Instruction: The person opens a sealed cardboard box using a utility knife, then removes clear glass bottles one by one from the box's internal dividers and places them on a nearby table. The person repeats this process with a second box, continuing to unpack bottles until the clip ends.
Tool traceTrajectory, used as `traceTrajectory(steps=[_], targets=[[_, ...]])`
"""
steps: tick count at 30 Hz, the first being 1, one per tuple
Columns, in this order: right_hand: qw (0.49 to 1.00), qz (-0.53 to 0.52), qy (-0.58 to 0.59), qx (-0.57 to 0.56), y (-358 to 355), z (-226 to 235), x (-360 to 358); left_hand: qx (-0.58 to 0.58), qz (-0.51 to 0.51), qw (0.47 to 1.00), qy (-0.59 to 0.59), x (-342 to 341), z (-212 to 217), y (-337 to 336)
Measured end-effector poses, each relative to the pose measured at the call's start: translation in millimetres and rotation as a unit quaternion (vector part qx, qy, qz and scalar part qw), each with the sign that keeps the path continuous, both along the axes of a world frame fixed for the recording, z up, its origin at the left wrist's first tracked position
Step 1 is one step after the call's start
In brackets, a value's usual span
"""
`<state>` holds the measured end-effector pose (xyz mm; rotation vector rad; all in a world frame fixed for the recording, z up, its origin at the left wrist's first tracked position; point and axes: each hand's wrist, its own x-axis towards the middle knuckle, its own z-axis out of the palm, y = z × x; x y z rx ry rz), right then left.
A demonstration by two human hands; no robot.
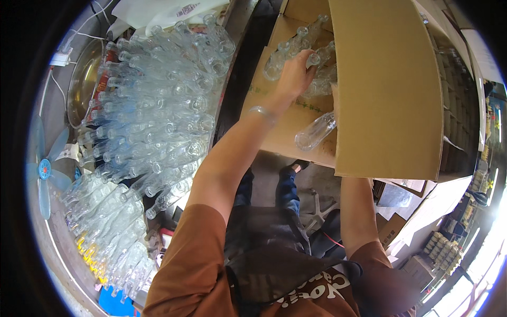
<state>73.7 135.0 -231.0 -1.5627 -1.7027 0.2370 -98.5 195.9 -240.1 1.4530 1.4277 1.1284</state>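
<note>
My left hand (297, 74) reaches over an open cardboard box (390, 95). Its fingers are closed around the neck of a clear glass bottle (312, 59). Several more clear bottles (274, 66) stand or lean beside that hand, against the cardboard. A single clear bottle (311, 135) lies tilted nearer to me, its neck end passing behind the large flap. My right forearm (359, 211) goes up under the same flap, which hides nearly all of the hand. Only a sliver of skin (334, 95) shows at the flap's edge, so its grip cannot be made out.
Stacked clear glass bottles (158, 100) fill the left side, necks mostly pointing left. A blue fan (45, 169) and a brass-coloured basin (84, 84) are at the far left. Cardboard dividers (454, 105) show right of the flap. A chair base (317, 208) stands on the floor.
</note>
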Motion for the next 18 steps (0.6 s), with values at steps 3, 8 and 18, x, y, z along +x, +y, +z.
traceTrajectory(steps=[3, 8, 18], targets=[[1.000, 0.014, 0.018, -0.010, 20, -10, -9, -0.010, 0.020, 0.999, 0.023, -2, -10, 10], [0.998, 0.022, 0.035, -0.040, 31, -9, -15, -0.012, 0.020, 0.999, 0.024, -5, -18, 20], [0.999, 0.007, 0.000, -0.051, 28, 3, -38, 0.049, 0.090, 0.990, -0.096, -40, 9, -19]])
